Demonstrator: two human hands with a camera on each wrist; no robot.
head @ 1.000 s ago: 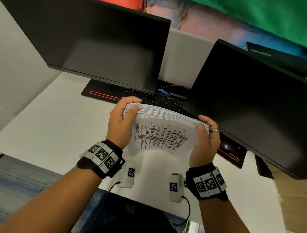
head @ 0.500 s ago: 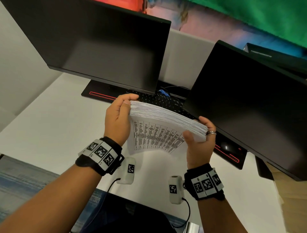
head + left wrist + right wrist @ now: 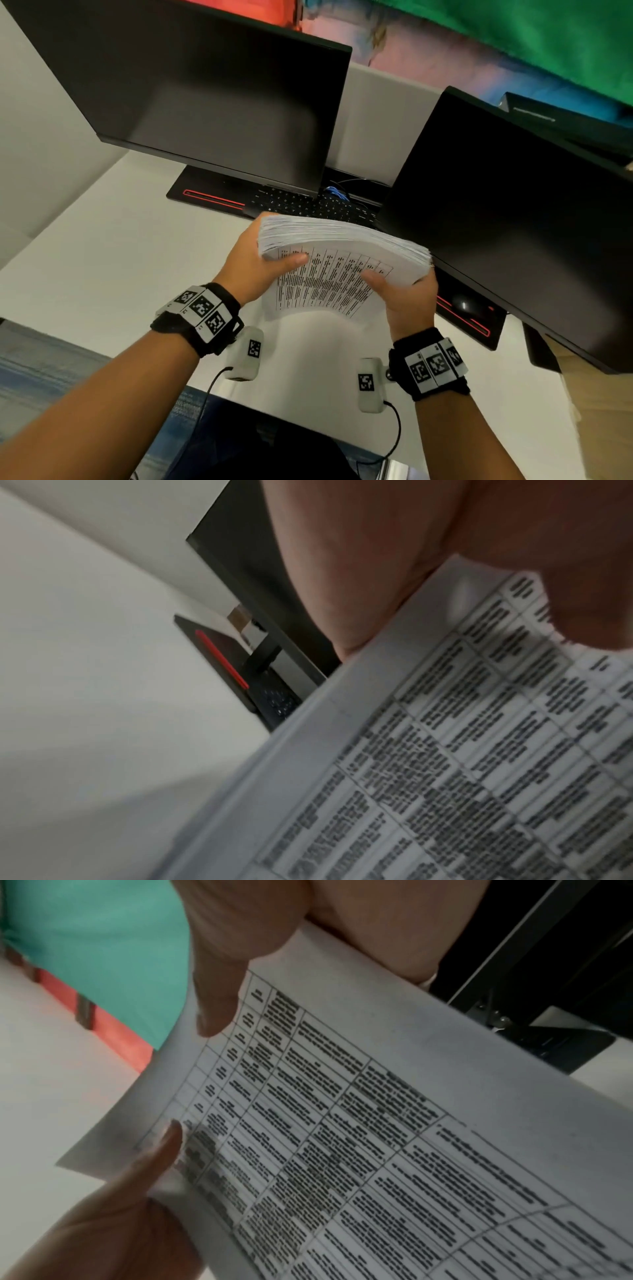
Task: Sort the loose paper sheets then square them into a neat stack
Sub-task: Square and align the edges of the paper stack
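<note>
Head view: at the centre of the frame both hands hold a thick paper stack (image 3: 346, 253) up off the white desk (image 3: 102, 260), in front of the dark keyboard (image 3: 308, 205). The left hand (image 3: 255, 270) grasps the stack's left end, thumb laid across the printed table on the near face and fingers hidden behind the sheets. The right hand (image 3: 406, 298) grasps the right end the same way, thumb on the printed face. The stack's top edge fans slightly and slopes down toward the right. Two dark monitors fill the top: the left monitor (image 3: 212, 102) at upper left, the right monitor (image 3: 513, 212) at right.

Left wrist view: blurred. The paper stack (image 3: 445, 764) fills the lower right with its printed grid facing the camera; the left hand (image 3: 394, 547) closes on its upper edge at the top of the frame. The desk (image 3: 85, 696) lies at left.

Right wrist view: the paper stack (image 3: 394, 1123) runs diagonally across the frame. The right hand (image 3: 260, 928), at top, presses its thumb on the printed sheet. The left hand (image 3: 113, 1218), at lower left, pinches the far end with its thumb on the print.
</note>
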